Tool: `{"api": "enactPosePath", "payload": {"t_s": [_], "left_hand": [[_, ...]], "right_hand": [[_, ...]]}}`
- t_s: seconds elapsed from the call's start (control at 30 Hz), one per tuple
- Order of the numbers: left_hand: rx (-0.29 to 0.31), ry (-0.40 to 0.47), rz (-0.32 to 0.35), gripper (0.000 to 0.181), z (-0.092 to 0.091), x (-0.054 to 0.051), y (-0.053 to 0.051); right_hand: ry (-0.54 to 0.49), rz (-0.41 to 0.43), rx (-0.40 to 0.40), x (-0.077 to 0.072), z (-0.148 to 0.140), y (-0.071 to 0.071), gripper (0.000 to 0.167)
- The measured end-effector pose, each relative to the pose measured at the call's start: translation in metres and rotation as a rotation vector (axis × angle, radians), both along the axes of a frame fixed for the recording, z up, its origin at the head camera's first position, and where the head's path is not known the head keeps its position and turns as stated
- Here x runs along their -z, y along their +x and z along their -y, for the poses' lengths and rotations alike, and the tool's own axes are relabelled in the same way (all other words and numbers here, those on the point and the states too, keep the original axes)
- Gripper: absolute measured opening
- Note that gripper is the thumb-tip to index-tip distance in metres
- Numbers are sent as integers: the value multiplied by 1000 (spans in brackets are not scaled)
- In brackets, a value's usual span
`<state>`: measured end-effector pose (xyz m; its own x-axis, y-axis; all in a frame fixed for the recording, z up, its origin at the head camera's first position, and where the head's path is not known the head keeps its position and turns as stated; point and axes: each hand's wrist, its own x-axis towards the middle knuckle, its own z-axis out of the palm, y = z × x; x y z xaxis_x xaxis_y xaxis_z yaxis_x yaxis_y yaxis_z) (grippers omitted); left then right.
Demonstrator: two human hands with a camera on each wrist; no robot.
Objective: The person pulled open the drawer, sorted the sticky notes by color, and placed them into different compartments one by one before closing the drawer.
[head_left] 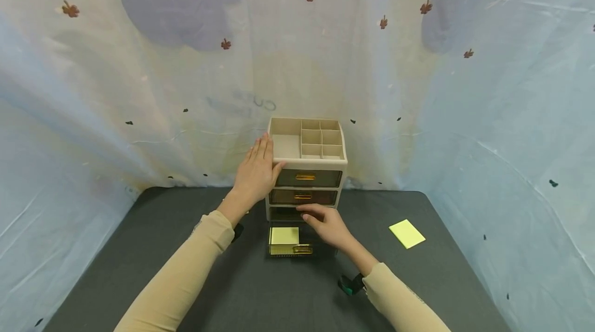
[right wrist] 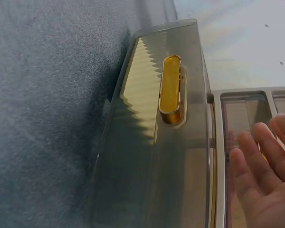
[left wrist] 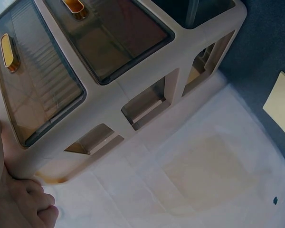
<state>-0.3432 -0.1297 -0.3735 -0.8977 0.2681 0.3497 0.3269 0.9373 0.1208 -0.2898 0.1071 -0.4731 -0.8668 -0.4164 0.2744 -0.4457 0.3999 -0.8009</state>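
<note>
A cream desktop drawer organizer (head_left: 342,179) stands on the dark table. My left hand (head_left: 255,173) rests against its upper left side, fingers extended and thumb at the front edge. At the corner of the left wrist view, that hand (left wrist: 26,204) is only partly seen. The bottom drawer (head_left: 279,250), clear with a gold handle, is pulled out and holds a pad of yellow sticky notes (head_left: 285,235). Over this drawer, before the middle drawer (head_left: 279,197), hovers my right hand (head_left: 325,223), fingers loosely bent and holding nothing. Its fingers (right wrist: 256,156) appear apart from the drawer's gold handle (right wrist: 171,85).
A yellow sticky note pad or sheet (head_left: 407,234) lies on the table (head_left: 372,301) to the right. The organizer's top has open compartments (head_left: 321,137). A patterned cloth (head_left: 297,63) hangs behind the table. The top drawer (head_left: 283,178) is closed.
</note>
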Motion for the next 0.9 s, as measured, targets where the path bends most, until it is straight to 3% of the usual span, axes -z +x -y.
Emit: {"api": "enactPosePath", "payload": {"t_s": [0.43,0.9], "left_hand": [[3,5,7,79,0,-2,0],[3,-15,-1,79,0,-1,0]], "right_hand": [[-169,-99,143,12,-42,15,29],[-178,-148,260,25,-94,29,29]]}}
